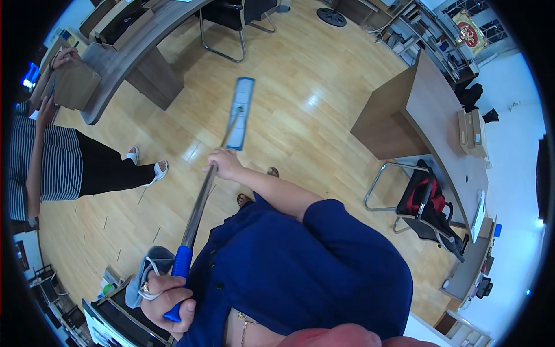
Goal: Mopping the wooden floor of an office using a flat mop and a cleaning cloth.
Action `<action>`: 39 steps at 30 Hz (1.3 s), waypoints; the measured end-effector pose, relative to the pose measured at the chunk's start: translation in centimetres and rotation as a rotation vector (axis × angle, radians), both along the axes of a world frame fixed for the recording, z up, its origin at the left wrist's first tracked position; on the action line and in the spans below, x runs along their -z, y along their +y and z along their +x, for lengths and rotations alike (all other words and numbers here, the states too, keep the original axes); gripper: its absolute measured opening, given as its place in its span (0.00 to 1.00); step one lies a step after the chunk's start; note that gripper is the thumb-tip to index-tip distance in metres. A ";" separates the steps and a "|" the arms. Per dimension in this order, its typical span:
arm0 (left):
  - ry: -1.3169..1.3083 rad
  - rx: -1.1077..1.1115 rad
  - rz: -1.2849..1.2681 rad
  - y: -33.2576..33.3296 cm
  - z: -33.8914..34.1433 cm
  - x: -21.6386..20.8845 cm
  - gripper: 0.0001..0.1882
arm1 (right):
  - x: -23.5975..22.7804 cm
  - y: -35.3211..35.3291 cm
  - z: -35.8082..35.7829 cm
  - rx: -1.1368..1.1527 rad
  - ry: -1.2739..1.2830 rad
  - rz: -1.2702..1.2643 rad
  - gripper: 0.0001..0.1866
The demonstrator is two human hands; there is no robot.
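Note:
I hold a flat mop with both hands. Its long blue-edged head (241, 98) lies on the wooden floor ahead of me. My right hand (226, 163) is closed round the metal pole (199, 205) partway along, with that arm reaching across from the right. Close to my body, my left hand (167, 303) is wrapped round the blue grip (182, 261) at the pole's upper end. A ring shows on this hand. Beside its fingers is a grey-blue piece (144, 274) with a white cord; I cannot tell what it is.
At left a person in a striped top (52, 156) stands by a curved desk (127, 55), hands at a cardboard box (75, 84). A chair (231, 17) stands ahead. On the right are a desk (430, 110) and a chair (425, 202) bearing a black-and-red bag.

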State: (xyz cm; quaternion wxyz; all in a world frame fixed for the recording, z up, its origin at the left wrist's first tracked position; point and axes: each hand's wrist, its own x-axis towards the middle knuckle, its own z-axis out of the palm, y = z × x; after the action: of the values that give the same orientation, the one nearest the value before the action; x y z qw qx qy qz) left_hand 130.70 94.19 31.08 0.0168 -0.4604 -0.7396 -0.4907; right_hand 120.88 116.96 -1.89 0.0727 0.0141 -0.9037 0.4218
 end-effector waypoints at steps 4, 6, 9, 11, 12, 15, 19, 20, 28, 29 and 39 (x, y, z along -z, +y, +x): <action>0.200 0.185 -0.121 1.5 0.5 -1.0 0.08 | -1.1 -0.6 -1.0 -0.141 -0.081 0.110 0.20; 0.037 -0.013 -0.393 0.2 2.1 -3.7 0.07 | -1.1 -1.4 -0.5 -0.158 0.019 0.136 0.19; 0.110 0.173 -0.226 -3.8 0.3 -3.9 0.14 | -3.4 -1.6 2.2 -0.130 -0.004 0.191 0.15; 0.143 0.384 -0.059 -5.9 -2.0 -2.8 0.15 | -4.3 -0.4 5.9 -0.051 0.002 0.130 0.04; 0.160 0.535 -0.182 -8.4 -3.2 -3.3 0.14 | -4.1 -0.2 7.7 -0.038 -0.001 0.129 0.05; 0.557 1.116 -0.131 -4.2 -5.4 -5.4 0.12 | -4.8 1.4 13.5 0.035 0.002 0.118 0.08; 0.202 1.099 -0.201 -1.6 -4.5 -3.9 0.15 | -4.8 4.6 22.0 0.309 -0.011 0.064 0.16; 0.148 1.136 -0.201 0.6 -3.6 -4.0 0.15 | -4.7 5.4 24.0 0.373 -0.019 0.065 0.16; -0.096 1.362 0.299 13.8 3.9 -2.0 0.10 | -5.1 5.7 38.7 0.680 -0.059 0.011 0.15; -0.184 1.314 0.231 13.6 4.4 -2.1 0.09 | -4.8 5.1 40.3 0.683 -0.128 0.037 0.17; -0.773 1.186 -0.279 19.9 15.1 6.1 0.06 | 1.6 2.9 60.1 0.907 -0.640 0.116 0.15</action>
State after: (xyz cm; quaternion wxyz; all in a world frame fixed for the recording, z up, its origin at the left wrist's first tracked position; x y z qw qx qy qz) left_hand 145.79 114.09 25.02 -0.5742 -0.5758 -0.3740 -0.4460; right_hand 180.93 119.85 -3.46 -0.0322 -0.5008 -0.8180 0.2812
